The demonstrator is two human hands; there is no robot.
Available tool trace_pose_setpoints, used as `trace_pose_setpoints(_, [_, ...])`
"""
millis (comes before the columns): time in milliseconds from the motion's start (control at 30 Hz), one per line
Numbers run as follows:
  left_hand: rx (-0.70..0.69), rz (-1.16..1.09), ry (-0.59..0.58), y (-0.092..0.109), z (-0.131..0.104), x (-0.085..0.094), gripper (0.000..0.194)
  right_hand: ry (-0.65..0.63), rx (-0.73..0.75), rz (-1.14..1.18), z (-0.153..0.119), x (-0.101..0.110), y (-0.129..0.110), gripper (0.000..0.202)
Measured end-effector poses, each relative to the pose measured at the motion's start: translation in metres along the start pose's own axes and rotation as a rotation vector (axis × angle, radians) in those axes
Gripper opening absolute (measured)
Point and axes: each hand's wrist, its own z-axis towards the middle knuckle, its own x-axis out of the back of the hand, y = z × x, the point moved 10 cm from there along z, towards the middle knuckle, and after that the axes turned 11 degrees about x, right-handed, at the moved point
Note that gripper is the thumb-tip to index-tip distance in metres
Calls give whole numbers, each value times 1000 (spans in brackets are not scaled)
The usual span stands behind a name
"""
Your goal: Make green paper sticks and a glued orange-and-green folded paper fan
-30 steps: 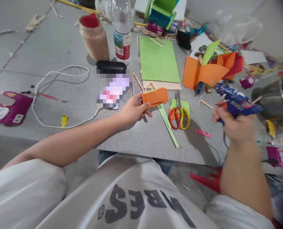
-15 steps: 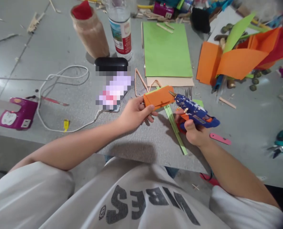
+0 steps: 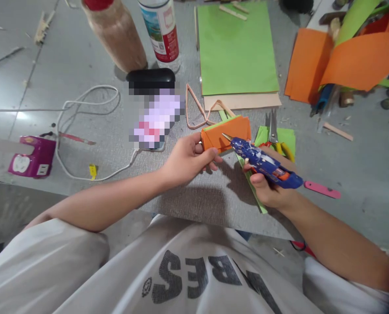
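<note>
My left hand [image 3: 197, 155] pinches the lower left corner of a folded orange paper piece [image 3: 235, 131], with a light green edge along its top. My right hand [image 3: 269, 185] is wrapped around a blue glue gun [image 3: 263, 161] smeared with white. The metal nozzle points left, over the face of the orange paper; whether it touches cannot be made out. Beneath the right hand lie light green paper strips [image 3: 259, 205]. Scissors [image 3: 276, 135] with yellow and red handles rest on green paper pieces [image 3: 290, 137] just beyond that hand.
Green sheets [image 3: 236, 52] lie ahead, with a bent thin wooden frame [image 3: 194, 109] by them. A bottle [image 3: 161, 39], a jar [image 3: 117, 39], a black case [image 3: 151, 76] and a blurred-out phone [image 3: 158, 117] stand left. A white cable [image 3: 55, 148] loops near a purple socket block [image 3: 33, 157].
The glue gun's nozzle has moved from the orange paper's right end to over its face. The camera view has shifted, showing the scissors more fully.
</note>
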Motion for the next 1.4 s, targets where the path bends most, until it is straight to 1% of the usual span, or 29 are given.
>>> trace_pose_setpoints(67, [3, -1, -17, -2, -2, -3, 29, 2, 13, -31, 1, -1, -2, 40])
trace_pose_setpoints(133, [1, -8, -33, -3, -3, -5, 30, -4, 48, -72, 1, -1, -6, 43])
trace_pose_setpoints(200, [-1, -19, -45, -4, -3, -6, 31, -15, 78, -105, 0, -2, -9, 41])
trace_pose_setpoints(300, [-7, -25, -55, -6, -3, -7, 32, -20, 74, -121, 1, -2, -9, 38])
trace_pose_setpoints(533, [-24, -15, -59, -5, -3, -7, 36, -22, 85, -137, 1, -4, -10, 40])
trace_pose_setpoints(667, [-18, -14, -59, -4, -4, -7, 31, -31, 68, -152, 2, -4, -9, 39])
trace_pose_setpoints(800, [-3, -17, -46, -3, -5, -6, 30, -59, 55, -162, 2, -5, -8, 33])
trace_pose_setpoints(1000, [18, -53, -39, -4, -4, -5, 35, -5, 81, -194, 2, 1, -9, 34])
trace_pose_setpoints(1167, [25, -44, -23, -4, -4, -1, 39, 15, 98, -228, 1, 6, -8, 38])
trace_pose_setpoints(1300, [17, -35, -14, -2, -6, 0, 41, -3, 79, -217, 1, 9, -5, 36])
trace_pose_setpoints(1400, [13, -42, -13, -1, -7, 0, 42, 40, 27, -178, 0, 14, 1, 38])
